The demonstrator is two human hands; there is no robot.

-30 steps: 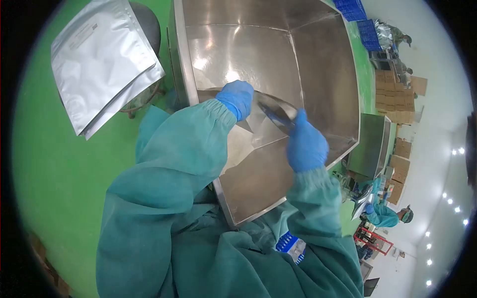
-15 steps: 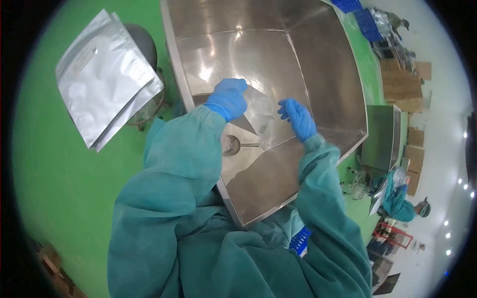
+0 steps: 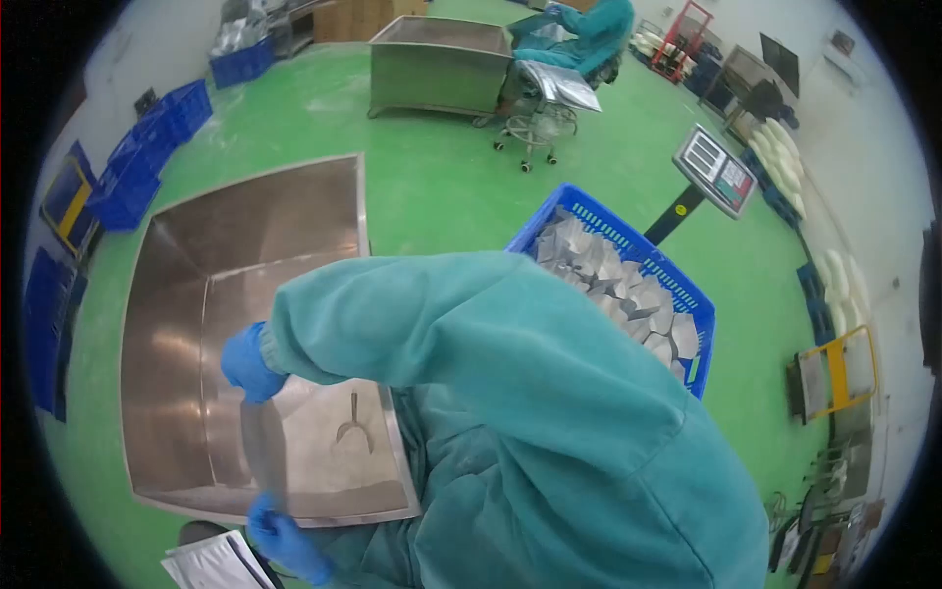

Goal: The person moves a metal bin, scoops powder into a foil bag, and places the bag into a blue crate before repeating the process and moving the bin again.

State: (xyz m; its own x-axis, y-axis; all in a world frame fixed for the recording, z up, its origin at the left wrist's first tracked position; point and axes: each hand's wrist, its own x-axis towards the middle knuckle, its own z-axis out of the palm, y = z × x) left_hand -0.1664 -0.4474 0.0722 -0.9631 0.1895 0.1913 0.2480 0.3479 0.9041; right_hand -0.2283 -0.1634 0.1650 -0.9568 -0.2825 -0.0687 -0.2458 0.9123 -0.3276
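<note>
My right hand (image 3: 252, 363), in a blue glove, is closed at the far end of a silver pouch (image 3: 264, 447) over the metal bin (image 3: 162, 324). My left hand (image 3: 283, 542), gloved too, is closed at the near end, by the bin's rim. Seen almost edge-on, the pouch is slightly blurred. A metal scoop (image 3: 354, 428) lies on pale powder (image 3: 319, 471) in the bin, touched by neither hand. Several flat silver pouches (image 3: 218, 563) are stacked beside my left hand.
A blue crate (image 3: 697, 329) full of silver pouches stands right of the bin, partly behind my right arm. Near it rises a scale display (image 3: 714, 172). Farther off, a person (image 3: 594, 39) sits by another metal bin (image 3: 437, 79) and a wheeled stool (image 3: 535, 123).
My view has turned to the right, bringing the crate and scale into sight. My right hand, earlier apart from the pouch, is now at its far end.
</note>
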